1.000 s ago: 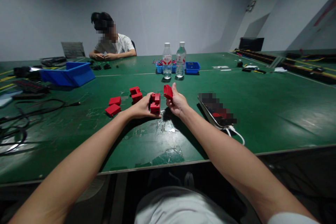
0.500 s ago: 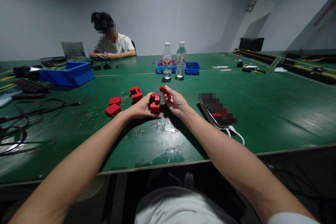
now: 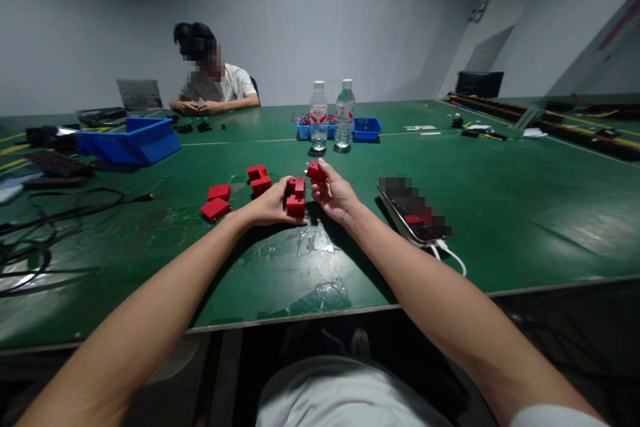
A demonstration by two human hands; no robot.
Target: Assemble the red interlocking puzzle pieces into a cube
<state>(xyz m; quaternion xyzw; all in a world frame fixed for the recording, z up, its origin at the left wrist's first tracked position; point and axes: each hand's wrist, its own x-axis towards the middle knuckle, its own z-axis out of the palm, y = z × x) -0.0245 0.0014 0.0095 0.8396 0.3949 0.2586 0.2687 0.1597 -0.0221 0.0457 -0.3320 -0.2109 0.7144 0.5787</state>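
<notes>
My left hand (image 3: 273, 205) is closed around a notched red block (image 3: 296, 205) that stands on the green table (image 3: 350, 300). Just to its right, my right hand (image 3: 336, 195) pinches a smaller red piece (image 3: 316, 171) between thumb and fingers, raised off the table. A small light-coloured tip sticks out of that piece on its left side. The two pieces are apart. Beyond my left hand lies another notched red block (image 3: 259, 180). Two flat red blocks, one farther (image 3: 219, 192) and one nearer (image 3: 215, 209), rest left of my left wrist.
A phone (image 3: 407, 213) with a white cable lies right of my right hand. Two water bottles (image 3: 319, 117) stand ahead, by small blue trays (image 3: 367, 129). A large blue bin (image 3: 130, 141) and black cables (image 3: 30, 240) are at left. Another person (image 3: 215, 87) sits across the table.
My right hand has turned the small red piece slightly, so more of its face and its light tip show. My left hand and its block have stayed in place.
</notes>
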